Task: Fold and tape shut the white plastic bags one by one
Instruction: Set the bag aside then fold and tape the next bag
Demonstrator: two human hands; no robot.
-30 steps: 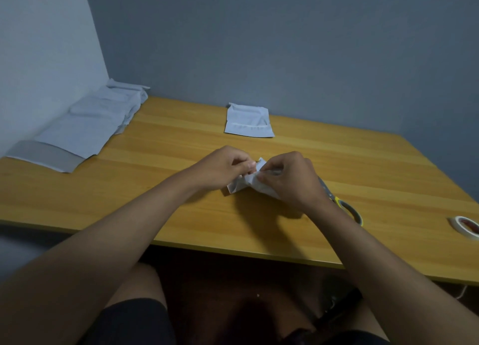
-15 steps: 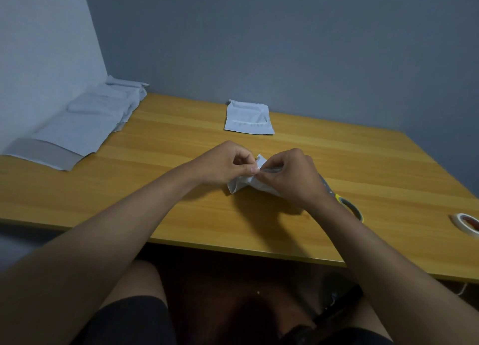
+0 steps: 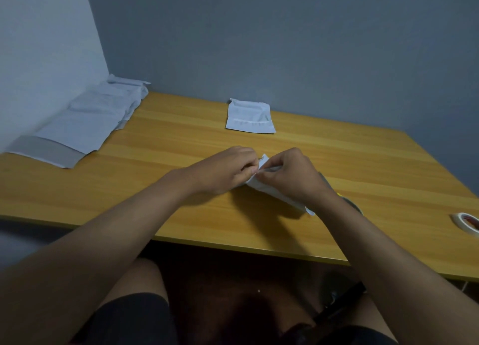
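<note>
On the wooden table [image 3: 160, 189], near its front edge, the left hand [image 3: 225, 171] and right hand [image 3: 290, 176] pinch a crumpled, folded white plastic bag [image 3: 261, 185]. Farther back lies a flat folded bag [image 3: 250, 117]; a stack of unfolded bags [image 3: 85, 121] fills the far-left corner.

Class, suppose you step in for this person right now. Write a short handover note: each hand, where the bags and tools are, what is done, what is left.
Left hand and right hand: both pinch the bag at mid-table, grip on its top edge.
Folded bag lies at the back: one looks done.
Flat bags are stacked at far left, still to do.
Tape sits at the right edge; scissors lie mostly hidden behind the right wrist.
Left: finish this fold, tape it, then the stack.
</note>
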